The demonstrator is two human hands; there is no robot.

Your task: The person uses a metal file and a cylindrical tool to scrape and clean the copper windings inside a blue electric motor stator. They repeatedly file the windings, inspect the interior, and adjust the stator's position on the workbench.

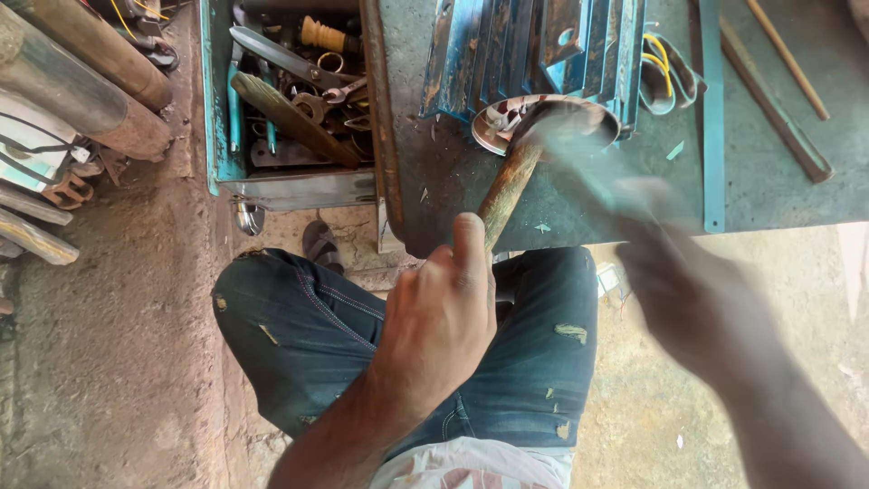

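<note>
My left hand [439,312] is clenched round the lower end of a wooden rod [509,186], thumb lying up along it. Rod's long axis runs from the fist up and to the right, away from my body, and its far tip sits at the white-and-red round end [507,122] of the blue ribbed motor housing [534,50]. Whether the tip is actually touching the metal I can't tell, that spot is smeared. Housing lies on the green table [453,172], straight ahead of the left hand and a bit right, near the table's front edge. My right hand [692,290] is badly motion-blurred, lower right of the housing, out over the table edge; I can't tell if it's clenched, released or holding anything. A blurred streak runs from it up toward the rod tip, so maybe a tool, not confirmable. Left hand is the nearer one along the rod; right sits off to the side of the axis. Yellow wires [659,59] trail from the housing's right side. Left of the table, an open blue toolbox [215,109] with shears and spanners, well apart from both hands. My jeans-covered knee [308,335] is below the left hand.
</note>
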